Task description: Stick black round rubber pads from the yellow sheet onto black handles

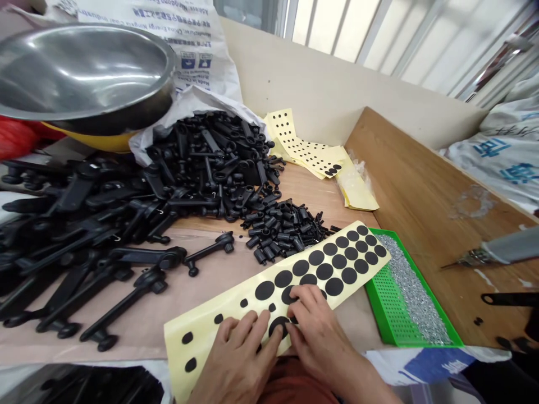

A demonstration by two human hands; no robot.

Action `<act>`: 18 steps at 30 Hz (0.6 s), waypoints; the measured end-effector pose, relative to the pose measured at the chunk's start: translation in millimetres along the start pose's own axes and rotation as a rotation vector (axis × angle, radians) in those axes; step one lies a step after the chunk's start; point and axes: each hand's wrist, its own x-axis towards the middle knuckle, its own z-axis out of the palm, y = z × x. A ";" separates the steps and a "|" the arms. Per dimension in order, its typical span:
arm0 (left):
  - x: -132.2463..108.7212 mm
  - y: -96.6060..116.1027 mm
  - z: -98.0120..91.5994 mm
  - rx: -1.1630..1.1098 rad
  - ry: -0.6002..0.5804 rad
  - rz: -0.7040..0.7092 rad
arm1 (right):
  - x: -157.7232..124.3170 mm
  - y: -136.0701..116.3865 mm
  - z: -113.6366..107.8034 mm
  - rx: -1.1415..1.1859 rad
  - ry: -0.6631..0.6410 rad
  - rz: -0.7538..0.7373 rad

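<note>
The yellow sticker sheet [296, 280] lies left of the green tray [393, 303], one end over the tray's corner. Your left hand [238, 359] and right hand [315, 328] meet around a black disc [278, 326], fingers bent; I cannot tell whether either pinches it. Small black parts [273, 230] lie piled left of the tray.

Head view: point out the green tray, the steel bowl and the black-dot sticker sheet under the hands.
Green tray [390, 303]: head view, on its bare perforated floor.
Steel bowl [86, 66]: head view, on its inner wall.
Black-dot sticker sheet [231, 301]: head view, on its yellow backing.
</note>
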 end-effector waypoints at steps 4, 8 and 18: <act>0.9 1.9 1.6 0.001 -0.024 -0.009 | 0.2 -3.2 3.8 -0.001 0.006 0.010; -1.7 2.6 0.6 -0.048 -0.026 -0.028 | 3.4 -12.1 -0.5 0.089 0.005 0.020; 19.3 -74.8 -39.0 -0.069 0.105 -0.125 | -1.8 13.4 13.9 0.172 -0.079 -0.073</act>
